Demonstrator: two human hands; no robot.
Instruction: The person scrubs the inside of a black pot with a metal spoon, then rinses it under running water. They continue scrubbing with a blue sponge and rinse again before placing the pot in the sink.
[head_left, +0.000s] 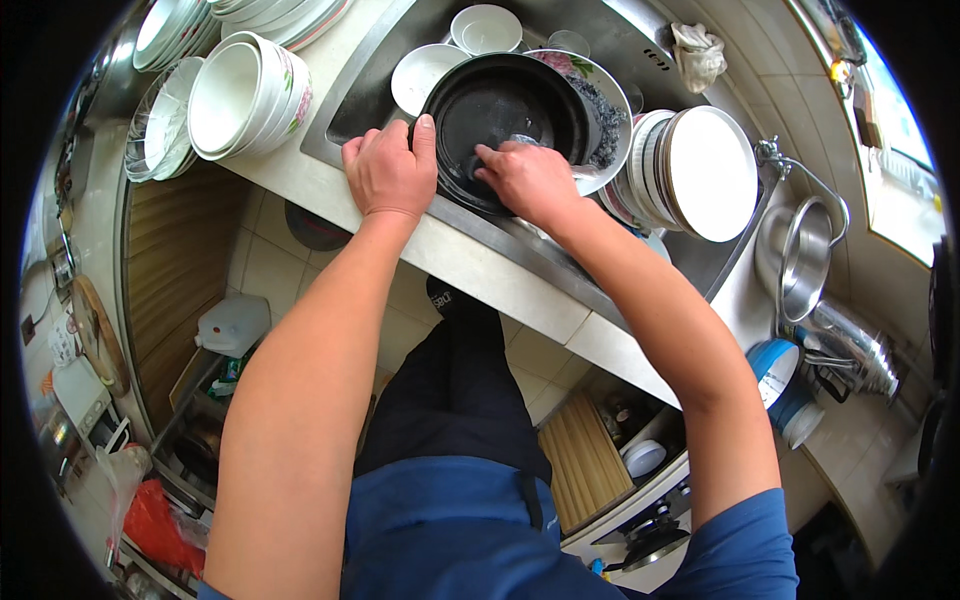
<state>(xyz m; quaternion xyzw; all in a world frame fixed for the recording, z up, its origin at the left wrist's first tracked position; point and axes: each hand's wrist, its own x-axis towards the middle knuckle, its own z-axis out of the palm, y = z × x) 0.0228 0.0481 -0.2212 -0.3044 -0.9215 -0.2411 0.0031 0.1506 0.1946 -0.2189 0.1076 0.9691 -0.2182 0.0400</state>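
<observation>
A round black pan (510, 97) rests tilted over the stainless steel sink (360, 97), near its front edge. My left hand (394, 161) grips the pan's near left rim, thumb pointing up. Inside the pan, my right hand (529, 180) is low over the near part, with its fingers curled and the index finger stretched towards the left. A small shiny patch shows beside its knuckles; whether the hand holds something is hidden. Partly under the pan lies a white floral bowl (592, 71) with a grey, foamy or mesh-like mass (606, 124) along its inside.
Two white bowls (486, 30) sit at the sink's back. Right of the pan, a stack of plates (712, 172) leans on edge. Nested white bowls (225, 97) stand on the left counter, close to its edge. A steel basin (806, 255) and a rag (697, 56) are at right.
</observation>
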